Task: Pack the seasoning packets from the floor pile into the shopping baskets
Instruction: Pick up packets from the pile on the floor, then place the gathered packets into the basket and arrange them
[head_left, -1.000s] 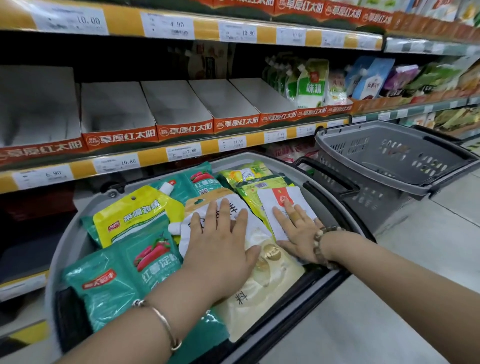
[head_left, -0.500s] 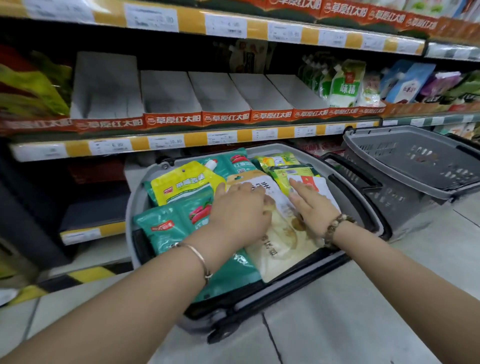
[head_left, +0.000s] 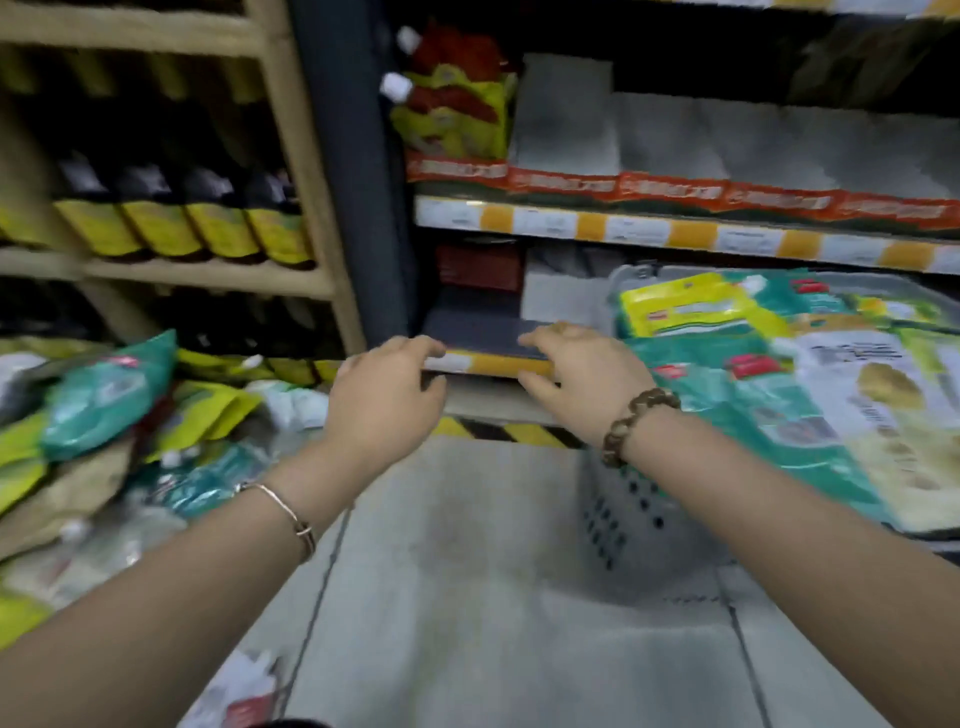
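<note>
1. Head view: both hands hang in the air above the floor (head_left: 467, 597), side by side and apart
2. The left hand (head_left: 384, 400) is loosely curled and holds nothing
3. The right hand (head_left: 576, 384), with a bead bracelet (head_left: 636, 423) at its wrist, is just as slack and empty
4. The packet pile (head_left: 104, 415) lies on the floor at the left
5. The grey basket (head_left: 623, 509) stands at the right, heaped with packets (head_left: 779, 405)

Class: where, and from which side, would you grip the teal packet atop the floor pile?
Probably its raised upper corner, coming from the right: the teal packet lies tilted atop the pile, that corner free and nearest the empty left hand.
</note>
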